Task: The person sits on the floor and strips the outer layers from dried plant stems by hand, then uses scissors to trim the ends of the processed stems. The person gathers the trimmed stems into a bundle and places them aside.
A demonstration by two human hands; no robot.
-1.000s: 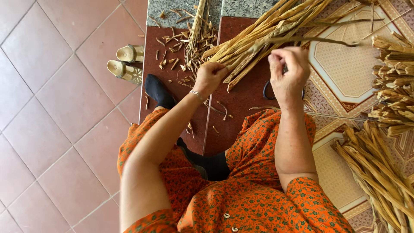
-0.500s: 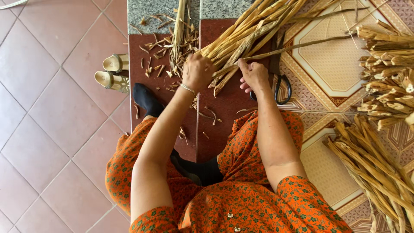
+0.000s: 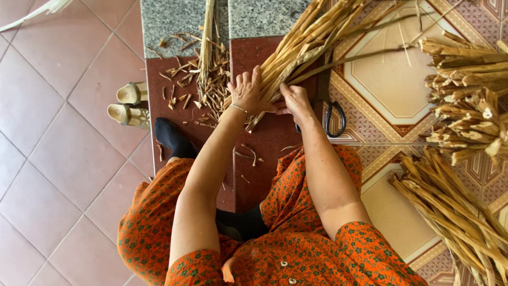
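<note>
Both hands have closed in on the stalks since a moment ago, the right hand [image 3: 295, 101] dropping from its raised spot down beside the left hand [image 3: 246, 94]. Now they sit side by side at the lower end of the bundle [image 3: 312, 47] of long dry straw-coloured stalks, which lies slanting across the dark red step [image 3: 264, 143] and runs off the top edge, so its far end is cut off. Left grip: fingers spread and laid over the stalk ends, holding them down. Right grip: curled tight around a few stalks, though the fingertips are tucked under and hard to make out. Just right of that hand, black-handled scissors [image 3: 332, 119] lie on the floor, blades partly hidden behind the bundle. Left of the hands, a scatter of trimmings [image 3: 209, 87] covers the step. Further left, a pair of pale sandals [image 3: 129, 103] on the pink tiles. One black-socked foot [image 3: 170, 137] pokes out from the orange dress [image 3: 296, 254]. Far right, more stalk heaps [image 3: 465, 90], cut off by the edge.
</note>
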